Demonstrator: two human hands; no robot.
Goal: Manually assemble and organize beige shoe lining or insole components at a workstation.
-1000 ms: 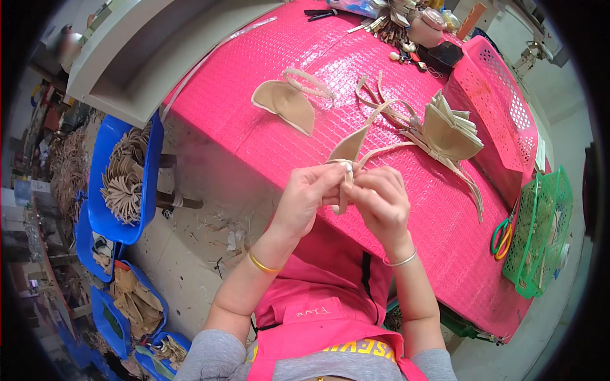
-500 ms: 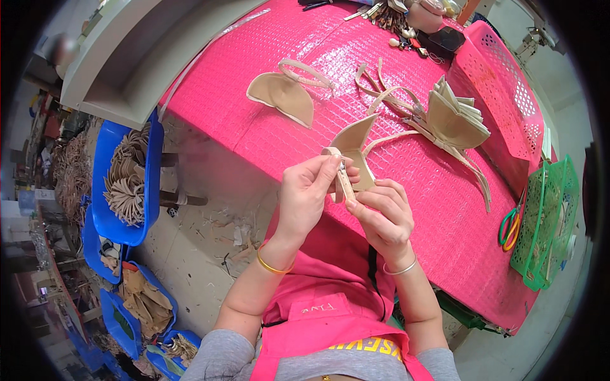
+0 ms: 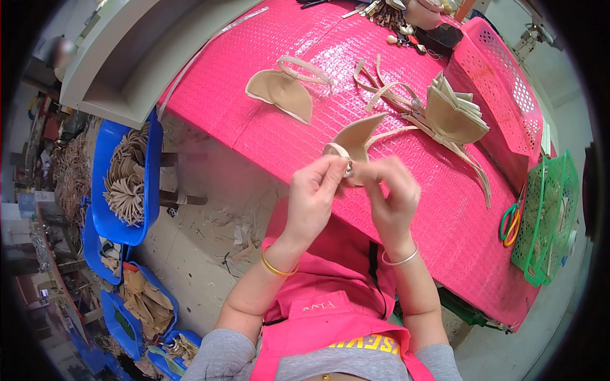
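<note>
A: Fingers (image 3: 330, 174) of my left hand (image 3: 311, 203) pinch the looped end of a beige strap piece (image 3: 356, 136), thumb and forefinger closed on it by a small metal buckle (image 3: 349, 168). Right hand (image 3: 391, 197) closed on the same piece from the other side.

B: Why both hands?

A: My guess: one steadies the loop, the other works the strap at the buckle. Held up close to my chest, just off the near edge of the pink table (image 3: 406, 70), probably so I can see the small part.

B: What does the piece look like?

A: Tan, flat, curved triangular panel with thin straps trailing back onto the table. Soft, bends easily by the look.

B: Anything else relative to the table?

A: On it: another beige panel with strap (image 3: 283, 92) toward the far left, a stack of same panels (image 3: 451, 114) to the right. Pink basket (image 3: 502, 89) at its far right edge, green basket (image 3: 549, 216) beyond that with scissors (image 3: 510, 222). Blue bins of strap pieces (image 3: 127, 184) on the floor left of the table.
</note>
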